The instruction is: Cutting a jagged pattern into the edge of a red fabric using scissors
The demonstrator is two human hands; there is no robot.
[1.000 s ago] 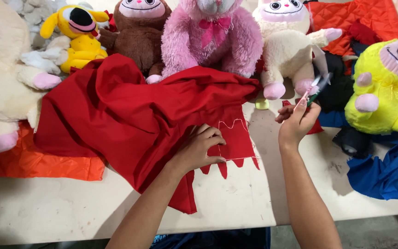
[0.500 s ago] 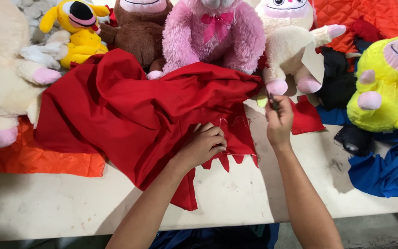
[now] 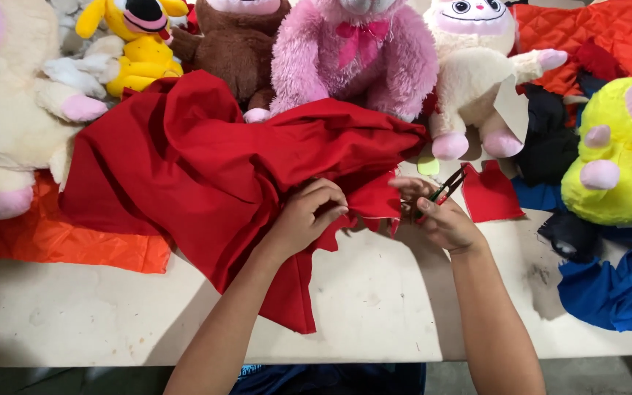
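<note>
A big crumpled red cloth (image 3: 206, 175) lies across the pale table (image 3: 374, 307). My left hand (image 3: 305, 218) pinches its jagged lower edge near the middle. My right hand (image 3: 437, 212) is closed around small scissors (image 3: 444, 189) with dark handles, their tips right beside that edge of the cloth. A small cut piece of red cloth (image 3: 490, 194) lies flat just right of the scissors.
Plush toys line the back: a cream one (image 3: 9, 124) at left, yellow (image 3: 129, 44), brown (image 3: 239, 44), pink (image 3: 356, 55), white (image 3: 473, 80), and yellow-green (image 3: 619, 153) at right. Orange fabric (image 3: 60, 241) lies left, blue fabric (image 3: 616, 285) right, red quilted fabric (image 3: 587, 36) behind.
My right hand has come down and left from beside the white plush toy to the cloth's jagged edge, bringing the scissors. My left hand has kept hold of the cloth.
</note>
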